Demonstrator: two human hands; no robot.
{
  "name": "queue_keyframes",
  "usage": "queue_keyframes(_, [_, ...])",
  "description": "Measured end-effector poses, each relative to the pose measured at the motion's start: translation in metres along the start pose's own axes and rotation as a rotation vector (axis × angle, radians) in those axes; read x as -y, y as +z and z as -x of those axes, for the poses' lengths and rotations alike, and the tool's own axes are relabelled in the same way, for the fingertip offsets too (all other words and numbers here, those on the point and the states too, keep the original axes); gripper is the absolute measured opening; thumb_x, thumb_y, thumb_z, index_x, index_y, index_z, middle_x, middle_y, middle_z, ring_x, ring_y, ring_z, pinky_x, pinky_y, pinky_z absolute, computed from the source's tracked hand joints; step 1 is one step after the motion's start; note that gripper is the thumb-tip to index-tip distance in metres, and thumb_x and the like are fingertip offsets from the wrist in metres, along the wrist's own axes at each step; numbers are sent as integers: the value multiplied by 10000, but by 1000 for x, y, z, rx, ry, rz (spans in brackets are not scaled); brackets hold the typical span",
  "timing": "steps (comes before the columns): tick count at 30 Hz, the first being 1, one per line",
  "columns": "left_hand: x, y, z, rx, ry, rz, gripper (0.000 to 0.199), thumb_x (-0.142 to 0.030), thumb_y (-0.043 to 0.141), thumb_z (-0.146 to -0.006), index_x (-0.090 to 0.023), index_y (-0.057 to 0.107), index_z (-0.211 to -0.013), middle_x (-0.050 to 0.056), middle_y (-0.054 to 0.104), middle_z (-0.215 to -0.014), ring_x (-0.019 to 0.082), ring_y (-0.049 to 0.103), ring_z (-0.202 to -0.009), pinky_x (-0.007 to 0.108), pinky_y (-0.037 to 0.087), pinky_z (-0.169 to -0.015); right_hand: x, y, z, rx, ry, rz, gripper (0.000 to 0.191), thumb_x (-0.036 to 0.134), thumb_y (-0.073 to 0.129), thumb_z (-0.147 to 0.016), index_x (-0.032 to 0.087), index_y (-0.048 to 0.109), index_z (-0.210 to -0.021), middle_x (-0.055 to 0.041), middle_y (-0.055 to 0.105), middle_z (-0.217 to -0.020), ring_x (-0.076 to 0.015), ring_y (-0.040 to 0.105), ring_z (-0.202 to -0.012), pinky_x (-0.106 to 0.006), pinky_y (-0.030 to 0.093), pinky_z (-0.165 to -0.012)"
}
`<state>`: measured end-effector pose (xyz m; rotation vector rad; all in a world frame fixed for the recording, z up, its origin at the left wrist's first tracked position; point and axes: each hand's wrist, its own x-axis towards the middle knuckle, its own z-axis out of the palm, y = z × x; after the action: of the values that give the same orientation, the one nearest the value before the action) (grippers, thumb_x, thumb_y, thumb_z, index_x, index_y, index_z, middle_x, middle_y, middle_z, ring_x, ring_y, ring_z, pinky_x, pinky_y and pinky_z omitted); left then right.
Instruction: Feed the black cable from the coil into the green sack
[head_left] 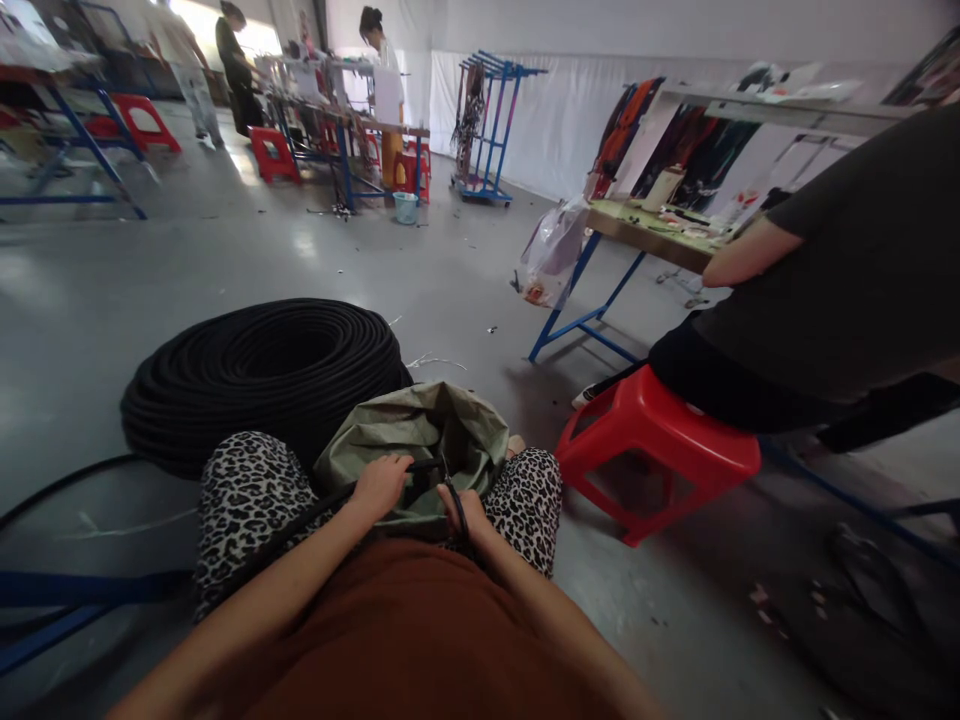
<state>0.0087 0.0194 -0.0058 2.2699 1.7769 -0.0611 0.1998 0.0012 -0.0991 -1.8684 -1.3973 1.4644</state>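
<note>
Between my knees an olive-green sack [352,440] stands with its mouth wide, and both hands are over it. My left hand [382,487] is closed around a black cord [421,465], whose end sticks out to the right past the fingers. In my right hand [463,508] is a pair of scissors [445,466], blades pointing up at the cord's end. The cord runs back under my left forearm. A large coil of black cord [262,385] lies on the floor just left of the sack. The sack's inside is dark and its contents are hard to make out.
A person in a dark shirt [855,240] sits close on my right on a red stool [660,440], at a workbench [637,235] with a plastic bag [553,250] hanging off it. A blue rack [491,130] and more people stand farther back. Blue metal bars [90,590] are at lower left.
</note>
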Motion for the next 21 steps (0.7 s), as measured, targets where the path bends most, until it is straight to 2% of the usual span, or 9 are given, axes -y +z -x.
queue_keyframes(11, [-4, 1, -8, 53, -16, 20, 356, -181, 458, -925, -230, 620, -1239, 103, 690, -1141, 222, 637, -1061, 330, 474, -887, 10, -4, 7, 10, 36, 61, 537, 518, 502, -949, 177, 527, -535, -36, 489, -454, -169, 574, -470, -233, 434, -463])
queue_keyframes(16, [-2, 5, -14, 67, -30, 5, 353, -169, 459, -915, -230, 637, -1214, 111, 695, -1121, 221, 645, -1051, 336, 478, -890, 17, -5, 8, 29, 105, 28, 495, 493, 555, -927, 169, 566, -553, -36, 490, -436, -171, 561, -435, -242, 420, -424])
queue_keyframes(21, [-2, -1, -13, 87, -42, -29, 336, -180, 465, -916, -211, 641, -1200, 126, 697, -1118, 240, 654, -1046, 345, 488, -870, 19, -7, 9, 37, 160, -44, 488, 501, 570, -917, 182, 541, -549, -20, 460, -414, -146, 489, -372, -244, 391, -385])
